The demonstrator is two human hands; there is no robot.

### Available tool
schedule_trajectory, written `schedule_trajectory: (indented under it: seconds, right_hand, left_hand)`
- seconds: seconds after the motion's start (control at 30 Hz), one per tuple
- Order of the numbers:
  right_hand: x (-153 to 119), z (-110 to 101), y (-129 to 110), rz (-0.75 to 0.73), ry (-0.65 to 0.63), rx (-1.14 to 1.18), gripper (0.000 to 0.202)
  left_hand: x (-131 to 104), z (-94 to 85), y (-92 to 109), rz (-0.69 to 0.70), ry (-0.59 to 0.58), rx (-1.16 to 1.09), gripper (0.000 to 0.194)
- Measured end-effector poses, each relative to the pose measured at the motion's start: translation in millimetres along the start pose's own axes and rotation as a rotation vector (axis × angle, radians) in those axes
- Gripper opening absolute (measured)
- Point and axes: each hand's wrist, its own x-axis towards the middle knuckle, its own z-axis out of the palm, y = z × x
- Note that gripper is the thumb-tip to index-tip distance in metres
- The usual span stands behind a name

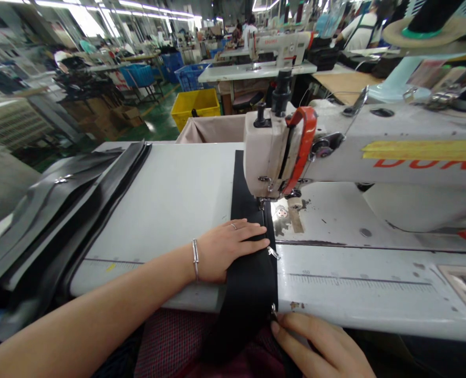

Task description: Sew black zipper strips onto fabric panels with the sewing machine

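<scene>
A long black strip of material [249, 286] with a zipper along its right side runs under the needle area of a white sewing machine [264, 152] and hangs over the table's front edge. My left hand [233, 244] lies flat on the strip just in front of the presser foot, fingers stretched to the right. Beside its fingertips is a silver zipper pull [273, 253]. At the front edge my right hand [319, 344] pinches the strip's right edge, next to a second metal pull [273, 308].
Black strips [110, 202] are piled over the table's left side. The white table [177, 184] carries a printed ruler along its front. Behind it stand a yellow bin [195, 105], blue crates [191, 77] and another sewing machine [282, 46]. People are in the background.
</scene>
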Motion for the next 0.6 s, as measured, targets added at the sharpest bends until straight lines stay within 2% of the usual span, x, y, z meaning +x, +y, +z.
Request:
schedule_trajectory:
  seconds: [0.13, 0.3, 0.37, 0.43, 0.47, 0.53, 0.6]
  right_hand:
    - [2.7, 4.5, 0.9, 0.009, 0.066, 0.038, 0.036]
    - [7.2, 6.3, -0.9, 0.016, 0.077, 0.044, 0.034]
    - [8.6, 8.7, -2.3, 0.010, 0.086, 0.052, 0.033]
    - [9.2, 12.3, -4.0, 0.011, 0.099, 0.065, 0.033]
    - [9.2, 13.9, -4.7, 0.027, 0.118, 0.074, 0.034]
    - [9.3, 14.8, -5.4, 0.059, 0.130, 0.108, 0.035]
    - [11.2, 10.9, -4.2, 0.050, 0.049, 0.156, 0.035]
  left_hand:
    - [2.8, -0.4, -6.6, 0.010, 0.025, -0.009, 0.079]
    - [8.4, -1.6, -20.5, -0.007, 0.078, -0.038, 0.078]
    - [7.2, -3.3, -18.8, -0.024, 0.085, -0.068, 0.075]
    - [-0.5, -0.9, -5.3, -0.097, 0.123, -0.091, 0.077]
    - [-7.3, 3.3, 6.5, -0.180, 0.181, -0.101, 0.077]
    - [-25.8, 18.5, 38.5, -0.432, 0.383, -0.145, 0.074]
    - [-46.6, 40.0, 75.2, -0.668, 0.573, -0.284, 0.063]
